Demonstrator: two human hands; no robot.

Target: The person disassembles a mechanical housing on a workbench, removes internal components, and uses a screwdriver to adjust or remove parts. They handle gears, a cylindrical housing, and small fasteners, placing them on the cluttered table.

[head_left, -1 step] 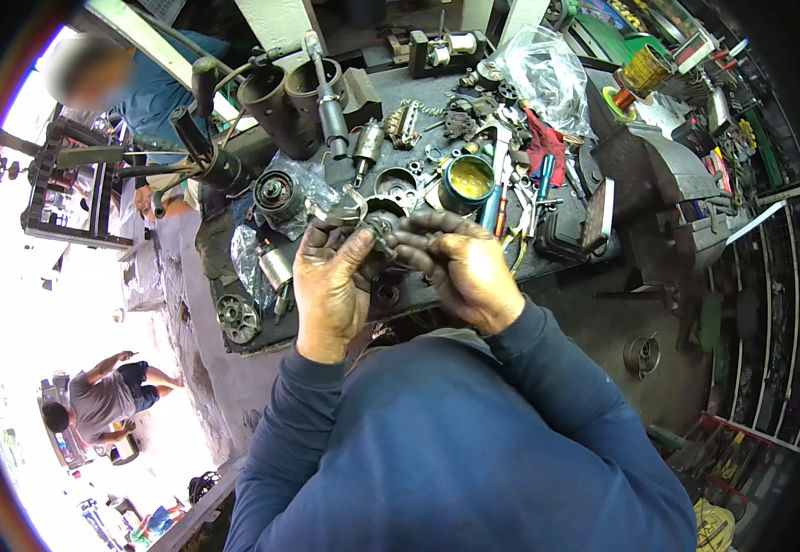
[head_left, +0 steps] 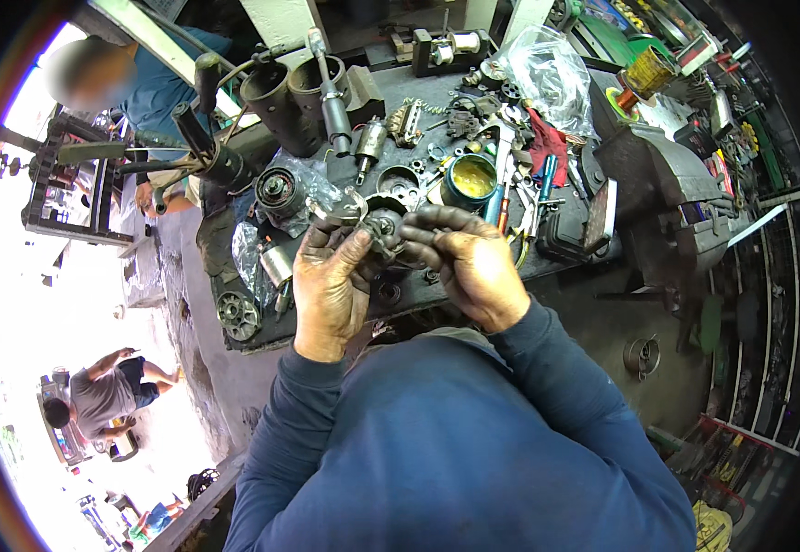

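My left hand (head_left: 333, 285) is closed around a round, dark metal housing (head_left: 383, 226), its thumb lying over the near left side. A ring and a hole show in the middle of the housing, and a pale curved metal piece (head_left: 356, 204) juts up at its far left. At the housing's right rim is my right hand (head_left: 473, 267), fingers bent and thumb pressed against them. Whatever those fingers pinch, if anything, is hidden. Both hands are blackened with grease. Just beyond stand a metal cup-shaped part (head_left: 398, 182) and a tin of yellow grease (head_left: 448, 191).
Motor parts crowd the dark workbench (head_left: 326, 322), among them a wound round part (head_left: 279, 191) and a ribbed disc (head_left: 238, 316). Screwdrivers (head_left: 503, 216), a red cloth (head_left: 547, 143) and a plastic bag (head_left: 547, 78) lie right. A co-worker (head_left: 170, 101) is at the far left.
My right hand has drawn slightly right, and its fingers uncover more of the housing's middle. The left hand keeps its hold in nearly the same place.
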